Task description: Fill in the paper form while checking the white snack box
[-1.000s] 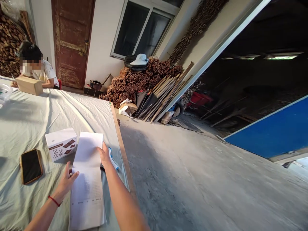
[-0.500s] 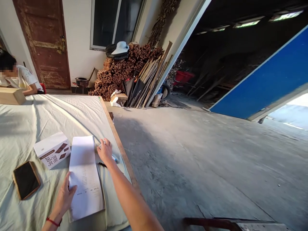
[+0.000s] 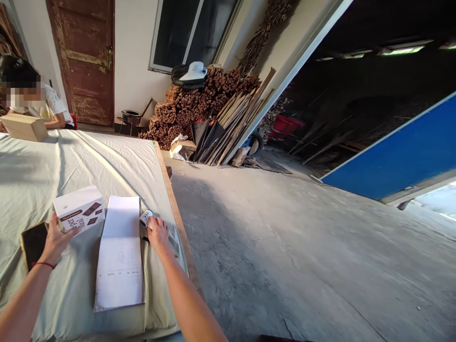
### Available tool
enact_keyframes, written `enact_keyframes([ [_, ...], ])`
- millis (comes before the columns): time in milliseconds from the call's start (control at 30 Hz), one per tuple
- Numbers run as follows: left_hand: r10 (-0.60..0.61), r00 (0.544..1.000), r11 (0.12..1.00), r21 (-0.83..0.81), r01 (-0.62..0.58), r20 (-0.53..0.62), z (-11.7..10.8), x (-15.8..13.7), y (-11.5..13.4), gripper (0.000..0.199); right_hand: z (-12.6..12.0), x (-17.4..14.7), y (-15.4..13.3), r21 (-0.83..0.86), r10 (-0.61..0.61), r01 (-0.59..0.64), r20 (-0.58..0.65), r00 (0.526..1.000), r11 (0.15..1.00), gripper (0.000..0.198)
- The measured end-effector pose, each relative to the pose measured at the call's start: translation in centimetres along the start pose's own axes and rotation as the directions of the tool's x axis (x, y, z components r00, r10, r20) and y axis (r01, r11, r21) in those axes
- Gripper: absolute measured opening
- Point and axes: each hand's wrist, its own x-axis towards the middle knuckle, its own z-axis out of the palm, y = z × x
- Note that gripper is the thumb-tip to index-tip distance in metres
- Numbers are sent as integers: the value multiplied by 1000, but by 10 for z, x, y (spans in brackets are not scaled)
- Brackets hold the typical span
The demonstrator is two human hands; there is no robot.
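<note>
My left hand, a red cord at its wrist, is closed about the near left end of a white box printed with brown bars and lettering. Under that hand, partly covered, lies a phone in a tan-edged case. My right hand holds a small white object with a blue edge and dark marks; its kind is unclear. A dark bit, partly hidden, shows below that hand. Between the hands lies a long sheaf of white paper with printed rows.
A cream cloth covers the table, whose wooden edge runs along the right. Across the table a person sits behind a cardboard box. Stacked firewood and leaning boards line the wall beyond the concrete floor.
My left hand has left the paper and moved left to the white box. My right hand has the small white object showing at its fingertips. The view has shifted slightly.
</note>
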Motion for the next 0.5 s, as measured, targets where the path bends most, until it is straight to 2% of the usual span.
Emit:
enact_keyframes([
  [67, -65, 996, 998, -14, 66, 58, -1, 9, 6, 76, 1, -3, -12, -11, -63, 62, -46, 997, 998, 51],
  [133, -98, 994, 994, -35, 100, 38, -1, 10, 11, 74, 5, -9, -28, -7, -191, 191, -34, 981, 982, 51],
  [200, -62, 998, 994, -89, 61, -16, 0, 9, 17, 74, 12, -19, -44, 19, -361, 361, 81, 929, 933, 55],
  [267, 5, 999, 987, -159, -11, -38, 2, 9, 27, 71, 21, -30, -56, 55, -477, 479, 241, 845, 876, 60],
  [333, 59, 998, 973, -225, -51, 28, 8, 11, 38, 67, 27, -40, -62, 84, -502, 506, 345, 793, 858, 63],
  [400, 86, 990, 969, -241, -57, 112, 19, 14, 48, 69, 29, -46, -63, 94, -484, 487, 381, 788, 868, 64],
  [500, 106, 973, 981, -182, -69, 203, 46, 14, 51, 68, 26, -48, -61, 100, -486, 490, 401, 777, 866, 65],
])
